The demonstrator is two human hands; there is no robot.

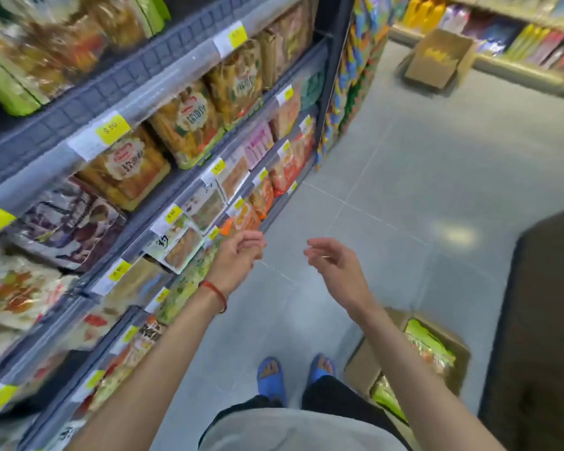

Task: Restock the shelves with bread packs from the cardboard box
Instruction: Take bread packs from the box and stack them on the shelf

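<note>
left hand (238, 258) and right hand (334, 265): fingers loosely spread, empty; forearm covers part of cardboard box (365, 362); shelves (163, 76) blurred.

I am in a shop, in the aisle of a grocery or small supermarket. Down the left of the frame run grey shelves (137, 78), tier on tier, packed with bread packs (189, 122) and other wrapped foods. Each shelf edge carries yellow price tags (111, 128). At the upper right a second shelf run (515, 68) holds coloured packets, with an open carton (437, 60) on the floor before it. Pale floor tiles (437, 190) fill the middle. At the lower right a cardboard box (365, 366) holds green-edged stock (427, 345).
</note>
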